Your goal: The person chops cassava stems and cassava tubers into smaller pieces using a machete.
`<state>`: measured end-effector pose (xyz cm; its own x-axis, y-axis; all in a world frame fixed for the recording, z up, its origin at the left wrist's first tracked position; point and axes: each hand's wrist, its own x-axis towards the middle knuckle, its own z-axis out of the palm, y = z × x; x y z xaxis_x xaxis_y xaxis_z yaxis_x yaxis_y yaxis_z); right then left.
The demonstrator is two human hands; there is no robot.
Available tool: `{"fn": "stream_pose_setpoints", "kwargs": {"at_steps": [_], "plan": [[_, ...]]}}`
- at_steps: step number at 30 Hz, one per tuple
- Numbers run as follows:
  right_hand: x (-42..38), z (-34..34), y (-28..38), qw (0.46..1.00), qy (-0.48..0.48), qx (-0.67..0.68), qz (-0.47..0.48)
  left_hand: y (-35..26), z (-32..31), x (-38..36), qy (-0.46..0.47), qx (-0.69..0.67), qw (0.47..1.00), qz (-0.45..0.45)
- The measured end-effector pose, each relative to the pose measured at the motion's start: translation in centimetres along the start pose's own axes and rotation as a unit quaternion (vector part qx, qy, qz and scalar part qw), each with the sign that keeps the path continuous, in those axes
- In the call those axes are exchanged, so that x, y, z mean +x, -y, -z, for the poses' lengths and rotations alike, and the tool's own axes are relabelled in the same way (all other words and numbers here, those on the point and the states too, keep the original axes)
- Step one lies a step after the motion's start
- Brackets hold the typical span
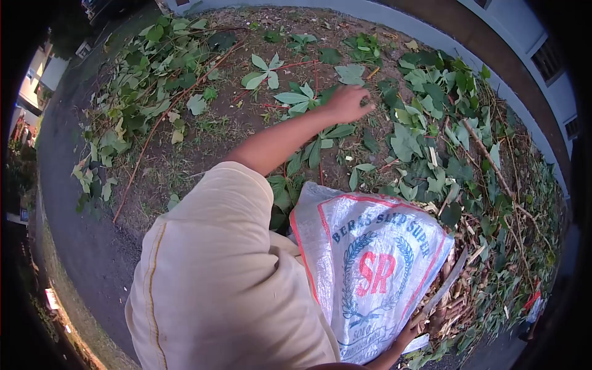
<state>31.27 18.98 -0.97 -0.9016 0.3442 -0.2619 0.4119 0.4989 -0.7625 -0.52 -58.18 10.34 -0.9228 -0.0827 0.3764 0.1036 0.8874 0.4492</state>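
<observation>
My left hand [351, 103] reaches out over the leafy ground at upper centre. Its fingers curl toward the thumb, and whatever may be between them is too small to make out. Green leaves [298, 98] lie around it. Low on the right, my right hand [404, 338] is closed on the handle of a machete [447, 280], whose curved grey blade points up and to the right. A white woven rice sack [333, 216] with red and blue print spreads between my arms and partly hides the right forearm.
Chopped stalk pieces [441, 317] are heaped right of the sack. Cut leafy branches [487, 154] pile up along the right, and another leafy pile [142, 80] lies at upper left. A low pale wall [456, 46] curves behind. Paved road [74, 203] runs along the left.
</observation>
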Motion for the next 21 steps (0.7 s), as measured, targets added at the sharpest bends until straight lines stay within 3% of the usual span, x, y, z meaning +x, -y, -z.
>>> {"fn": "stream_pose_setpoints", "kwargs": {"at_steps": [3, 4, 7, 9, 13, 15, 17, 21], "plan": [[0.4, -0.4, -0.1, 1.000, 0.004, 0.006, -0.005, 21.7, 7.5, -6.4, -0.027, 0.104, 0.964, 0.242], [0.4, -0.9, 0.2, 1.000, 0.002, -0.007, -0.009, 26.0, 11.4, -8.7, -0.019, 0.130, 0.921, 0.367], [0.6, -2.2, 1.4, 0.999, -0.003, -0.041, -0.010, 34.9, 21.1, -16.5, 0.019, 0.209, 0.800, 0.563], [0.4, -3.6, 2.5, 0.998, -0.009, -0.058, -0.015, 34.8, 25.7, -20.2, 0.041, 0.178, 0.745, 0.642], [-0.4, -4.7, 4.2, 0.995, -0.015, -0.091, -0.026, 35.1, 28.9, -24.4, 0.100, 0.232, 0.687, 0.681], [-0.8, -5.2, 4.7, 0.994, -0.016, -0.106, -0.030, 35.8, 29.8, -25.6, 0.107, 0.188, 0.704, 0.676], [-0.6, -5.9, 5.2, 0.993, -0.016, -0.113, -0.027, 38.5, 29.4, -27.2, 0.055, 0.168, 0.725, 0.666], [-0.4, -6.3, 6.2, 0.991, -0.012, -0.130, -0.021, 36.8, 27.4, -26.6, 0.081, 0.184, 0.742, 0.639]]}}
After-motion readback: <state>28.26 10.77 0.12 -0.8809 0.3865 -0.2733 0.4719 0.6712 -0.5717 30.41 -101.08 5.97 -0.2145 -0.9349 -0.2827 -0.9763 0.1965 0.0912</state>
